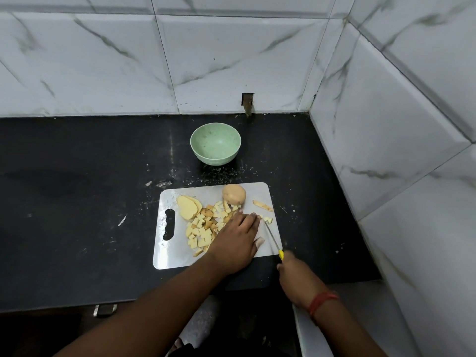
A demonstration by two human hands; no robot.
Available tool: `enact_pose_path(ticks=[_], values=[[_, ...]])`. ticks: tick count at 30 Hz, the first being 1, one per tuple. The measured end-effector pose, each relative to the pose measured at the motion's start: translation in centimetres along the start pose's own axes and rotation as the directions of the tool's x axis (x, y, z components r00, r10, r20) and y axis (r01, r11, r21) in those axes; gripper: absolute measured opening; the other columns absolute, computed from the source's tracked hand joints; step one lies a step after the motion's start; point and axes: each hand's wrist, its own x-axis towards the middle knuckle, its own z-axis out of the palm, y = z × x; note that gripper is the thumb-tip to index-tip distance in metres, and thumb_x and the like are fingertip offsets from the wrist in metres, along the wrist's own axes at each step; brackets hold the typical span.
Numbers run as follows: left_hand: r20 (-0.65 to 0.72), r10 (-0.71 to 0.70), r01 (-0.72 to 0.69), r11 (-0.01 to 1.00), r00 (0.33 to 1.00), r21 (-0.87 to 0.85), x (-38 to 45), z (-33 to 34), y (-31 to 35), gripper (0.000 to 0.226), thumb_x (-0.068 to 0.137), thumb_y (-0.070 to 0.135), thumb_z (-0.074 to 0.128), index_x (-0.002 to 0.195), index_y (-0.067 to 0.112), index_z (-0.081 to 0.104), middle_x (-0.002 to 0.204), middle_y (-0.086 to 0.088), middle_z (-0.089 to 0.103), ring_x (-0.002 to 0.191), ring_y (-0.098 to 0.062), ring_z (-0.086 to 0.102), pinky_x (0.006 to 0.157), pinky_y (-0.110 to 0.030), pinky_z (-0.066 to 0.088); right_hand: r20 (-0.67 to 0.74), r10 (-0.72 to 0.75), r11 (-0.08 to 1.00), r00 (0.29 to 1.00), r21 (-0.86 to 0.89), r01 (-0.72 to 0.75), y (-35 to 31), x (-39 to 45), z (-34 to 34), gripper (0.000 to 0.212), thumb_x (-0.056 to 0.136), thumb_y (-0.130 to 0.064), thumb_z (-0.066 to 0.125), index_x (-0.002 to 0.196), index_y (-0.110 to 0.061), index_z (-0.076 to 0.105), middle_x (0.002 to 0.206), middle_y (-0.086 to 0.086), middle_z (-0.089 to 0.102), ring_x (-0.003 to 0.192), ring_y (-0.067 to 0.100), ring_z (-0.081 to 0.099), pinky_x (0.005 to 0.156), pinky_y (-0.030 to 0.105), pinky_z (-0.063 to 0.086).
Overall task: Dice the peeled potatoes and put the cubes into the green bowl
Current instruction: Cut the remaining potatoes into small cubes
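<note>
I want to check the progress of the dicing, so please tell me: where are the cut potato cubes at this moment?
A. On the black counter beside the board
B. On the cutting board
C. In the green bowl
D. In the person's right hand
B: the potato cubes lie in a heap on the cutting board, partly under the left hand, while the green bowl behind the board holds no cubes.

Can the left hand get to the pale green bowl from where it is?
Probably yes. The left hand lies flat on the white cutting board; the pale green bowl stands beyond it on bare black counter, with only the potato cubes and whole potato between.
</note>
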Motion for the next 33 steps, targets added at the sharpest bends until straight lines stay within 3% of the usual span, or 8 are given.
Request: enact_pose_path(ticks=[2,10,14,19,22,26,31,33], values=[[-0.008,0.014,-0.014,1.000,1.000,0.002,-0.4,0.0,-0.3,0.065,0.106,0.048,0.034,0.151,0.002,0.044,0.150,-0.012,0.047,0.138,-0.030,0.041,0.122,-0.045,0.030,-0.033,-0.034,0.999,0.999,0.036,0.036,0.3,-0.3,-0.3,0.019,0.102,-0.019,0.039,0.117,-0.010,0.043,0.096,0.004,0.057,0.083,0.016,0.056,0.074,0.029,0.045],[-0.053,0.009,-0.008,1.000,0.999,0.015,-1.1,0.5,-1.0,0.061,0.107,0.047,0.038,0.146,0.002,0.053,0.147,-0.012,0.053,0.142,-0.031,0.040,0.121,-0.047,0.032,-0.021,-0.042,0.998,0.999,-0.039,0.041,-1.7,1.2,-0.6,0.029,0.101,-0.015,0.040,0.127,-0.002,0.040,0.110,0.016,0.061,0.090,0.025,0.061,0.071,0.029,0.041],[-0.049,0.005,-0.004,1.000,0.999,0.012,-1.2,0.5,-1.0,0.060,0.108,0.045,0.039,0.148,0.003,0.051,0.148,-0.012,0.053,0.142,-0.031,0.040,0.122,-0.047,0.029,0.024,-0.026,0.999,0.999,-0.041,0.027,-2.3,1.9,-0.5,0.030,0.100,-0.013,0.037,0.127,0.000,0.041,0.115,0.019,0.059,0.106,0.034,0.060,0.077,0.030,0.040],[-0.057,-0.009,0.010,0.999,0.998,0.031,-1.4,0.5,-0.8,0.060,0.107,0.046,0.036,0.149,0.006,0.050,0.149,-0.010,0.052,0.144,-0.029,0.038,0.125,-0.045,0.025,0.019,-0.048,0.998,0.999,-0.048,0.049,-0.9,0.2,0.1,0.025,0.101,-0.011,0.040,0.125,-0.004,0.041,0.092,-0.002,0.053,0.084,0.015,0.054,0.074,0.024,0.039],[-0.065,-0.005,0.008,0.999,0.998,0.051,-1.7,0.5,-0.8,0.062,0.108,0.048,0.033,0.151,0.006,0.047,0.151,-0.011,0.050,0.146,-0.028,0.037,0.126,-0.044,0.022,-0.010,-0.058,0.998,0.998,0.017,0.058,-0.4,-0.4,-0.1,0.025,0.103,-0.016,0.039,0.125,-0.007,0.042,0.101,0.004,0.059,0.081,0.010,0.053,0.072,0.023,0.041],[-0.082,-0.005,0.010,0.998,0.997,0.057,-1.9,0.4,-0.7,0.063,0.108,0.048,0.034,0.151,0.004,0.046,0.152,-0.014,0.049,0.146,-0.029,0.037,0.125,-0.045,0.024,-0.049,-0.077,0.997,0.996,0.024,0.078,-1.3,0.3,-0.4,0.024,0.102,-0.020,0.040,0.122,-0.007,0.042,0.103,0.011,0.062,0.081,0.016,0.058,0.068,0.027,0.044],[-0.063,-0.023,0.027,0.998,0.998,0.061,-1.8,0.4,-0.7,0.063,0.108,0.049,0.033,0.150,0.005,0.049,0.150,-0.013,0.051,0.146,-0.028,0.037,0.125,-0.045,0.024,0.010,-0.001,0.996,1.000,-0.094,0.002,-2.7,1.4,0.0,0.028,0.100,-0.016,0.040,0.126,-0.006,0.039,0.107,0.012,0.062,0.093,0.023,0.062,0.077,0.032,0.047],[-0.055,-0.025,0.028,0.998,0.998,0.059,-1.7,0.4,-0.7,0.062,0.107,0.048,0.035,0.150,0.005,0.049,0.150,-0.012,0.051,0.145,-0.028,0.038,0.125,-0.045,0.024,0.015,-0.004,0.993,1.000,-0.116,0.006,-3.0,1.7,0.1,0.026,0.099,-0.013,0.040,0.124,-0.005,0.040,0.103,0.011,0.061,0.091,0.024,0.061,0.073,0.031,0.043]])
